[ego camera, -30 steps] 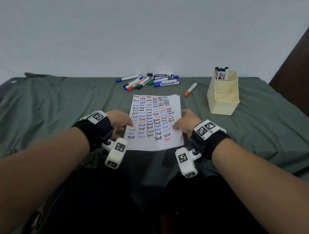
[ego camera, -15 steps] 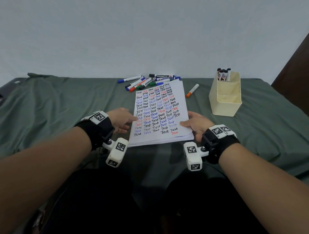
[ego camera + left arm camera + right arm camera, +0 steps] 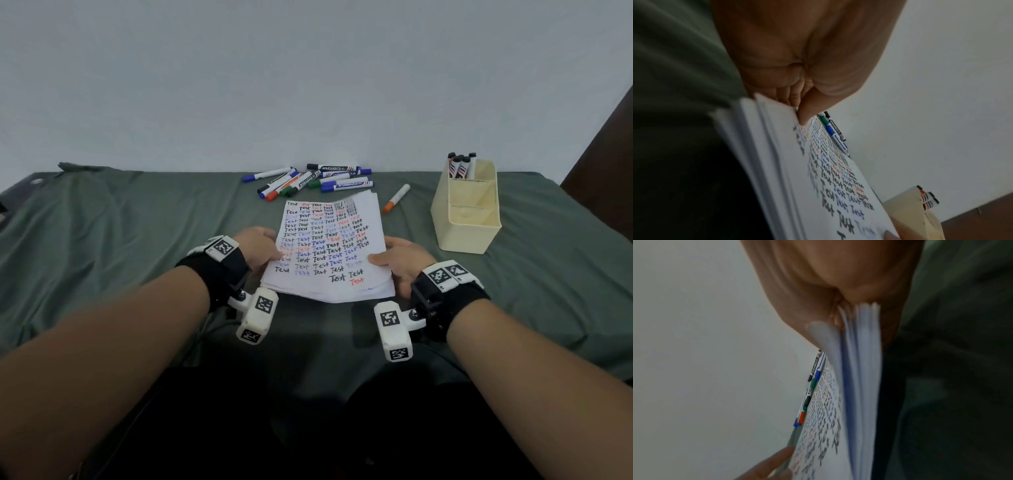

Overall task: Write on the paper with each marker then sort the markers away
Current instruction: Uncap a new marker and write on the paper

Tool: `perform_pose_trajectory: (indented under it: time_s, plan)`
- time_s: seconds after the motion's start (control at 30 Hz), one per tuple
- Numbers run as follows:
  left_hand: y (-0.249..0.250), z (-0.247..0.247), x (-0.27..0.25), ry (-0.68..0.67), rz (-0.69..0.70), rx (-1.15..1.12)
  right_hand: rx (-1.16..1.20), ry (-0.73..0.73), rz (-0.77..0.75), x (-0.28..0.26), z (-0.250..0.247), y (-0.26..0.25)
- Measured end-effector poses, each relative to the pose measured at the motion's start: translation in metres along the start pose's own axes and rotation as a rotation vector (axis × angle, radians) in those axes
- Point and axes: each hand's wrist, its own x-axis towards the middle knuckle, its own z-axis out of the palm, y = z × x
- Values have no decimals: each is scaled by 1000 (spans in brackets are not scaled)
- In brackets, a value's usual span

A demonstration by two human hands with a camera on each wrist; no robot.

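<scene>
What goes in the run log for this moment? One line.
left hand: grips paper stack | right hand: grips paper stack | markers: loose on cloth | box: some markers in

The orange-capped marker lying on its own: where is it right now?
In the head view, the orange-capped marker lies on the green cloth, right of the paper stack, between it and the cream organizer.

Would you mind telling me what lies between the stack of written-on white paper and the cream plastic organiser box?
In the head view, a single orange-capped white marker lies on the green cloth between the paper stack and the cream box, touching neither.
</scene>
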Motion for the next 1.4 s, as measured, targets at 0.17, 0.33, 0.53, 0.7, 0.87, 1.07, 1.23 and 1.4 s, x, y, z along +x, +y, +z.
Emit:
perform_pose_trajectory:
  time_s: [0.17, 0.33, 0.53, 0.7, 0.87, 1.07, 1.23, 1.4]
  plan:
    - [11, 4, 12, 36, 57, 206, -406, 73, -50, 12, 2, -15]
    - [20, 7, 28, 48, 56, 256, -786, 81, -16, 24, 4, -34]
    - [26, 5, 42, 11, 49, 359, -996, 75, 16, 40, 5, -42]
    - [22, 6, 51, 9, -1, 237, -1080, 55, -16, 51, 1, -42]
    - [26, 5, 54, -6, -23, 221, -1219, 72, -95, 51, -11, -47]
    - [51, -15, 73, 78, 282, 814, -1383, 25, -355, 55, -34, -55]
    - [69, -24, 97, 115, 373, 997, -1324, -42, -448, 72, -41, -48]
    - [82, -25, 129, 117, 392, 1051, -1289, -24, -375, 93, -47, -40]
